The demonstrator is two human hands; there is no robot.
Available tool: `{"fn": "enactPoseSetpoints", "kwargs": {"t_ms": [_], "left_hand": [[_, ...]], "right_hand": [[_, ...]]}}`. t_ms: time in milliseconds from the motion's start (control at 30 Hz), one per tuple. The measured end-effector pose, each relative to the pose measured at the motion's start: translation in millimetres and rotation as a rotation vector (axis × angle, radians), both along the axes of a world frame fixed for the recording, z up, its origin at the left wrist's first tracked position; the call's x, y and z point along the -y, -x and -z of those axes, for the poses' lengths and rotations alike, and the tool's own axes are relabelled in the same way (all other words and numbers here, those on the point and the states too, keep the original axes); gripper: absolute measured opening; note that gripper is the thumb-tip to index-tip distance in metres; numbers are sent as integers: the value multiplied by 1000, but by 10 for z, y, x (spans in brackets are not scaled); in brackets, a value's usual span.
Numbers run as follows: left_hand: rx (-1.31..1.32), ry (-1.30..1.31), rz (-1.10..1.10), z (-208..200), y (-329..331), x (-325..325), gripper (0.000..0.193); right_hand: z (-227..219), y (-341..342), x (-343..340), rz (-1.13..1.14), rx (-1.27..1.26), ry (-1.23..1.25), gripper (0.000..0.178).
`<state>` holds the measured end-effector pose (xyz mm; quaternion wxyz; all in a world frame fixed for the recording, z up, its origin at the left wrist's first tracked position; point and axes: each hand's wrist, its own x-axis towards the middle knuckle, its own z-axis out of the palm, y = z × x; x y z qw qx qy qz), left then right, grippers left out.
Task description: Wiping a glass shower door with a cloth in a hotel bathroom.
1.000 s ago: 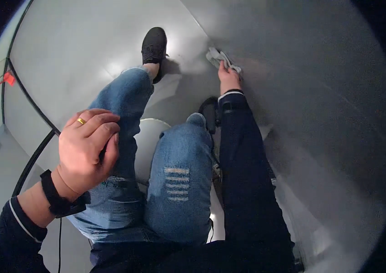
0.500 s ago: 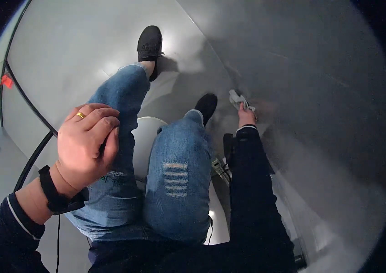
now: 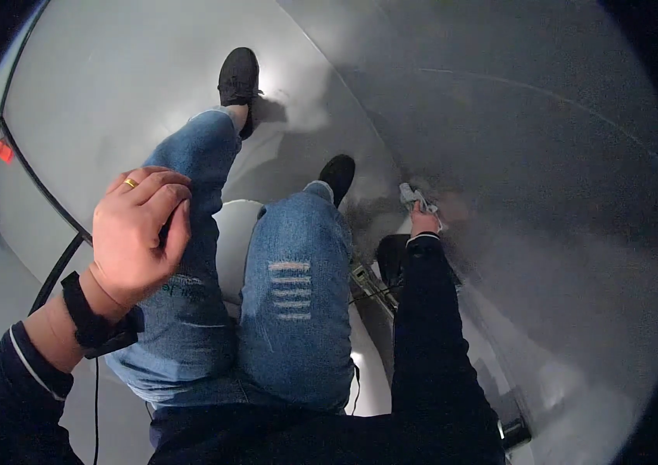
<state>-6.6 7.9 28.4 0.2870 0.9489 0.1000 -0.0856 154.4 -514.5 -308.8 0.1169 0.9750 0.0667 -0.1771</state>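
Note:
My right hand (image 3: 423, 220), at the end of a dark sleeve, is closed around a crumpled whitish cloth (image 3: 409, 195). It is held out on the right, by a smooth grey surface (image 3: 546, 170) that carries a faint blurred reflection. Over my left thigh, in blue jeans (image 3: 298, 248), my left hand (image 3: 135, 225) is curled with the thumb against the fingers, and nothing shows in it. A gold ring and a black wrist strap (image 3: 90, 318) are on that arm. The inside of its palm is hidden.
My black shoes (image 3: 239, 76) stand on the pale floor ahead. Beside my right leg are a dark rounded object (image 3: 392, 256) and a narrow strip with cables (image 3: 368, 280). Black curved edging (image 3: 38, 172) and a red tag (image 3: 3, 151) are at the left. A small black cylinder (image 3: 513, 434) lies lower right.
My right hand has come slightly nearer to me with the cloth. The view has shifted a little, so my legs and left hand appear slightly further left.

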Motion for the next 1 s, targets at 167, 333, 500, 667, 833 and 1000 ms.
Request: {"fn": "enactPoseSetpoints", "kwargs": {"t_ms": [167, 333, 500, 667, 833, 1000], "left_hand": [[0, 6, 6, 6, -34, 12, 11], [8, 6, 9, -26, -34, -4, 11], [7, 4, 6, -19, -17, -17, 11], [28, 8, 5, -41, -62, -13, 11], [43, -35, -5, -73, -62, -6, 10], [44, -29, 4, -101, -97, 2, 10]], "right_hand": [[-134, -120, -266, 204, -170, -193, 65], [-287, -252, -1067, 189, -272, -138, 61], [-532, -388, -2096, 251, -349, -311, 65], [-630, -547, -2765, 79, -281, -469, 62], [-730, -614, -3325, 168, -340, -602, 56], [-691, -685, -3492, 78, -206, -581, 54]]}}
